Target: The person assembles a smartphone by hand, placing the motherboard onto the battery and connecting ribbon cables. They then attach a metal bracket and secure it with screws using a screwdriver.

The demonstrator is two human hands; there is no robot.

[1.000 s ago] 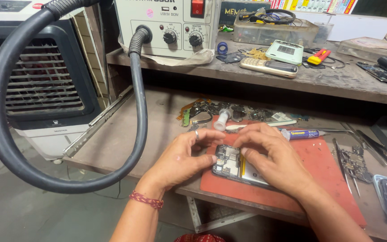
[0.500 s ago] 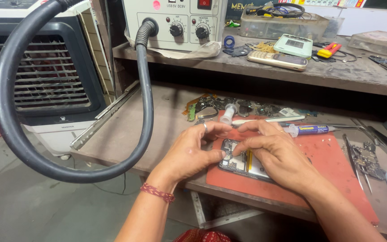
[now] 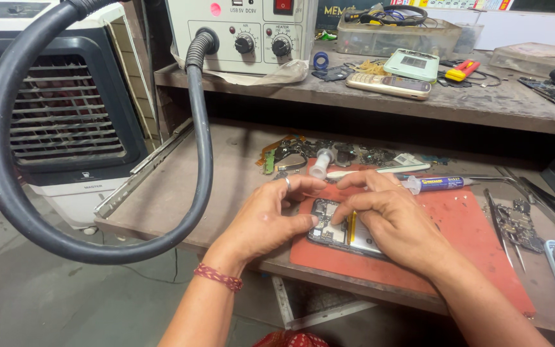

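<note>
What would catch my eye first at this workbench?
A thick black corrugated hose sweeps in a big loop from the grey control box at the shelf's left end. At centre, the left hand and right hand press on an opened phone with bare circuitry, lying on a red rubber mat.

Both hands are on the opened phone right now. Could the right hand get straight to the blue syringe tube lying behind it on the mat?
Probably yes. The right hand rests on the opened phone, and the blue syringe tube lies just beyond its knuckles at the back edge of the red mat. Nothing stands between them; the white brush handle lies farther back.
</note>
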